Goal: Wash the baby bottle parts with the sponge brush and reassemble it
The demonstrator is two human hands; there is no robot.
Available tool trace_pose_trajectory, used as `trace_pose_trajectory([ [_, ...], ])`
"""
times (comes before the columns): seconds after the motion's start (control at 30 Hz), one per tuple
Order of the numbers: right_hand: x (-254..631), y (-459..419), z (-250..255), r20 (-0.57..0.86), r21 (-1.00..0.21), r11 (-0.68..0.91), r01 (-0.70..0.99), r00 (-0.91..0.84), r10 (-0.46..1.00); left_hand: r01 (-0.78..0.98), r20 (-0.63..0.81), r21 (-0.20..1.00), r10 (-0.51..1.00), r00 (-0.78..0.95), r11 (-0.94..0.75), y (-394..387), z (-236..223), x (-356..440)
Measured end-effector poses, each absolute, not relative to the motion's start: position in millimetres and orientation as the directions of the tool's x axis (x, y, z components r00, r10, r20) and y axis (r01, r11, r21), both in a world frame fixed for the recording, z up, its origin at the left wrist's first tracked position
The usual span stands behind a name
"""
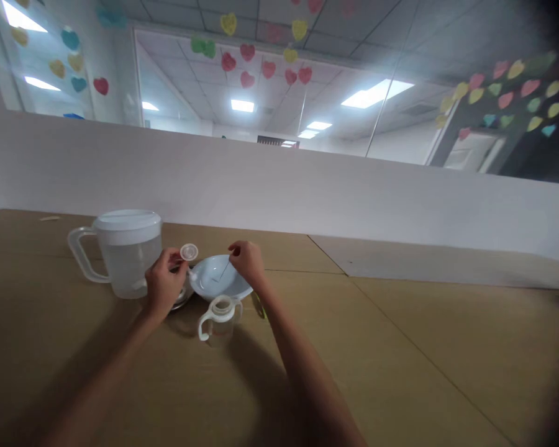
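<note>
My left hand (164, 280) is closed, with a small round translucent cap (189, 252) pinched at the fingertips. A short white piece (192, 275) shows just below it, against the bowl's rim. Over the right side of a white bowl (209, 279), my right hand (248, 261) pinches a thin wire-like stick (224, 270) that slants down into the bowl. What is at the stick's lower end is too small to make out. In front of the bowl stands a small open clear bottle (222, 323) with a white collar and two white handles.
A large lidded plastic pitcher (130, 254) holding clear liquid stands left of my left hand. Partly hidden behind that hand is a metal dish (182, 300). A yellow-green item (259, 305) lies by my right wrist. A white wall (279, 186) borders the brown tabletop (377, 366).
</note>
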State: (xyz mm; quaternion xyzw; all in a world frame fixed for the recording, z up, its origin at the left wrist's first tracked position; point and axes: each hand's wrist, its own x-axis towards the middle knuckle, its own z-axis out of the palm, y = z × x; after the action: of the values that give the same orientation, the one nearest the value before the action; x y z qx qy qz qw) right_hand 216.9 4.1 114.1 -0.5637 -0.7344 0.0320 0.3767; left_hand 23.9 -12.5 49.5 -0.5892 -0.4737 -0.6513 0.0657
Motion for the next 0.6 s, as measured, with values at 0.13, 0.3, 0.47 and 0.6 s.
trace_pose_trajectory([
  [0.13, 199, 0, 104, 0.434, -0.5, 0.455, 0.737, -0.242, 0.868, 0.447, 0.778, 0.624, 0.559, -0.285, -0.64, -13, 42, 37],
  [0.3, 196, 3, 101, 0.51, -0.418, 0.455, 0.787, -0.211, 0.834, 0.278, 0.709, 0.705, 0.65, -0.272, -0.652, -12, 34, 49],
  [0.47, 213, -18, 130, 0.813, -0.417, 0.596, 0.686, -0.012, 0.582, 0.266, 0.671, 0.741, 0.688, -0.276, -0.616, -9, 27, 53],
  [0.6, 214, -47, 140, 0.96, -0.278, 0.858, 0.432, 0.098, 0.261, 0.339, 0.679, 0.729, 0.691, -0.248, -0.595, -11, 28, 52],
])
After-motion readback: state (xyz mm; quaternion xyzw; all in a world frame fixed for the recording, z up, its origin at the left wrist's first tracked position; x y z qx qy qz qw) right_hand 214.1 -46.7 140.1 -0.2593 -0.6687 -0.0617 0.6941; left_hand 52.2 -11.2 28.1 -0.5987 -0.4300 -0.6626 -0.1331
